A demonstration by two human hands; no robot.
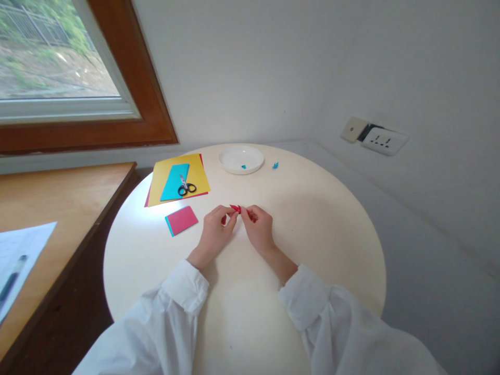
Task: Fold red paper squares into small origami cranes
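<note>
A small piece of folded red paper (pixel 235 208) is pinched between my two hands above the middle of the round table. My left hand (pixel 217 226) grips its left side with thumb and forefinger. On the right, my right hand (pixel 258 227) holds the other side the same way, its remaining fingers curled in. The fingertips hide part of the folded shape. Left of my left hand lies a small stack of cut paper (pixel 182 220), red on top with blue showing beneath. Beyond my hands, a tiny folded blue paper piece (pixel 275 165) rests on the table.
A white plate (pixel 225 165) with a small blue paper bit (pixel 244 167) stands at the table's far side. Black-handled scissors (pixel 186 188) lie on blue paper (pixel 172 186) over yellow sheets (pixel 200 174). A wooden desk (pixel 89 192) holds a written sheet (pixel 35 245) and pen (pixel 13 278).
</note>
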